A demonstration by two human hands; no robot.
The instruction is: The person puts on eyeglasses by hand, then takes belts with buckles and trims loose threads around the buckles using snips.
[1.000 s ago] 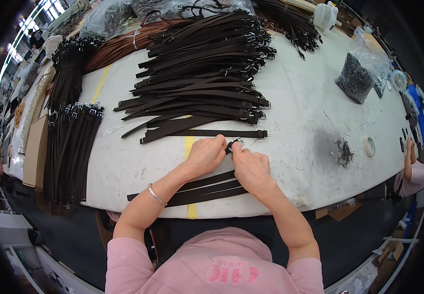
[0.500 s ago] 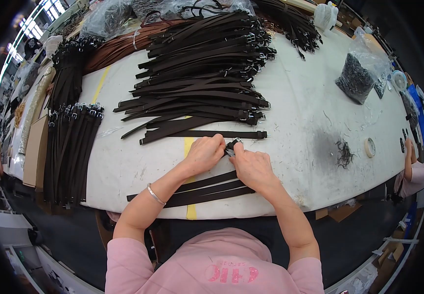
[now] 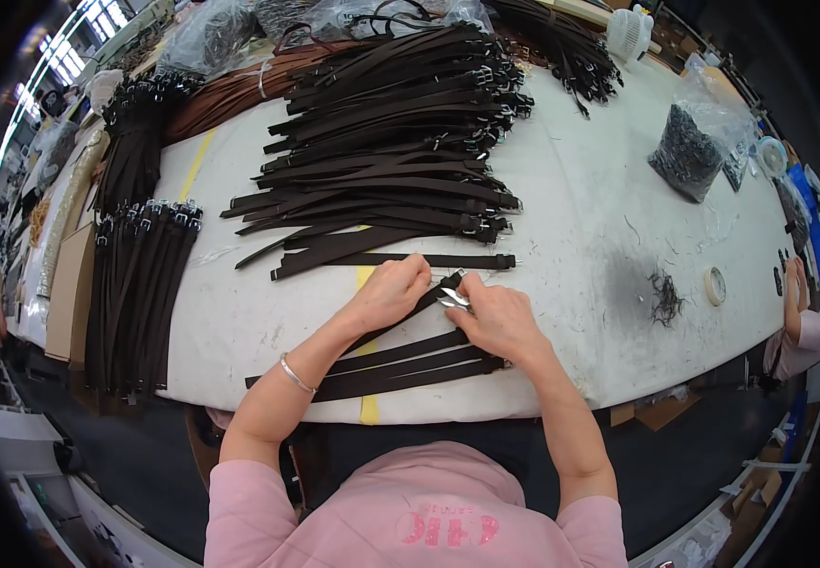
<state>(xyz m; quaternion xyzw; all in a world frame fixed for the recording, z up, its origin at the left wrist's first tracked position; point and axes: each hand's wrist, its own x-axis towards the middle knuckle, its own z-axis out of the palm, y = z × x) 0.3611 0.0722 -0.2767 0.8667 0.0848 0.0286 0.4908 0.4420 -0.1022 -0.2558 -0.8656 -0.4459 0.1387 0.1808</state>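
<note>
A dark strap with a buckle at its upper end runs slantwise under my left hand, whose fingers are closed on it near the buckle. My right hand is closed round small metal snips, their blades pointing left beside the strap end. Several loose straps lie at the table's near edge, below both hands. One single strap lies crosswise just beyond my fingers. Farther back is a large pile of dark buckled straps.
Bundled straps hang over the left side, by a cardboard box. On the right of the table are a tape roll, dark threads and a plastic bag. A person's arm shows at far right.
The snips' blades have come into view in my right hand, which has shifted slightly right. The held strap now shows at a slant between my hands.
</note>
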